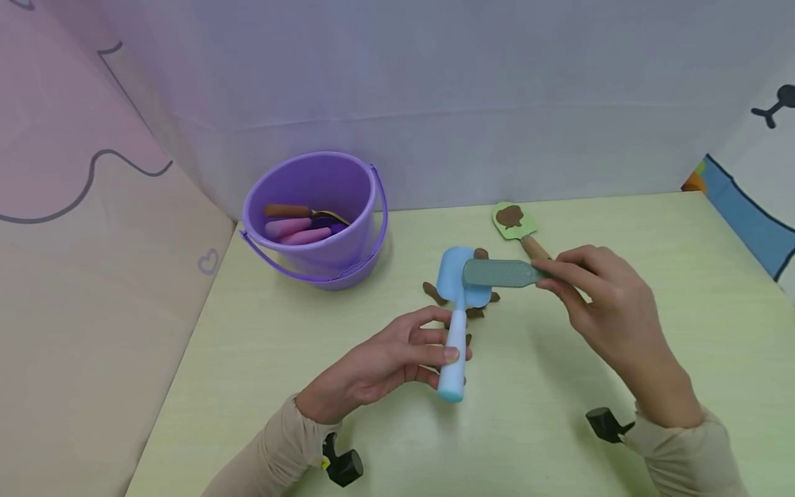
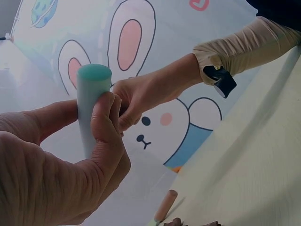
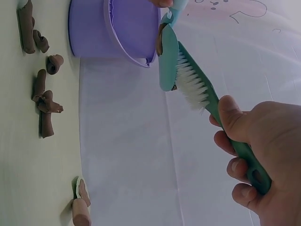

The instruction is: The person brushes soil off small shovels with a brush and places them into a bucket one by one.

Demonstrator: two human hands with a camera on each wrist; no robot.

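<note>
My left hand [image 1: 391, 359] holds a toy shovel [image 1: 451, 269] by its pale handle, its blue blade raised above the table. In the right wrist view, brown material [image 3: 161, 40] clings to one side of the blade. My right hand [image 1: 611, 304] grips a green brush [image 1: 504, 274] by its handle. White bristles [image 3: 192, 84] touch the other side of the blade. Below lie several brown curled pieces [image 1: 433, 293], partly hidden by the shovel. At the left wrist view's bottom edge, only the tops of brown pieces [image 2: 176, 221] show.
A purple bucket [image 1: 363, 241] stands back left, holding several tools with brown and pink handles [image 1: 288, 211]. Behind the brush, a small green shovel [image 1: 526, 223] with a brown patch on its blade lies on the table [image 1: 248, 386]. Printed cloth [image 1: 435, 138] hangs along the back.
</note>
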